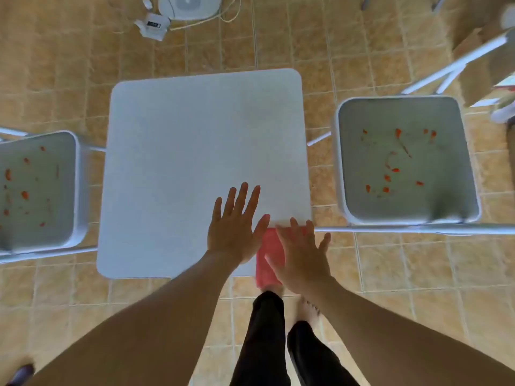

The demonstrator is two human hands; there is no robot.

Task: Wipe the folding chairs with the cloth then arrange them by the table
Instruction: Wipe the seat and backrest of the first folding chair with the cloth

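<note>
A white square table [195, 140] stands in the middle of the tiled floor. A pink cloth [267, 257] lies on its near right corner, hanging partly over the edge. My left hand [237, 227] hovers flat with fingers spread over the table, just left of the cloth. My right hand [302, 254] is spread open over the cloth and covers most of it. One grey folding chair [404, 160] sits to the right of the table, another folding chair [36, 188] to the left. Both seats carry red-orange smears and crumbs.
A white appliance [189, 5] with a cord and small white boxes [152, 25] lies on the floor beyond the table. A cardboard box [479, 51] and white frame tubes [457, 65] stand at the far right. My legs in black trousers [267, 338] are below the table edge.
</note>
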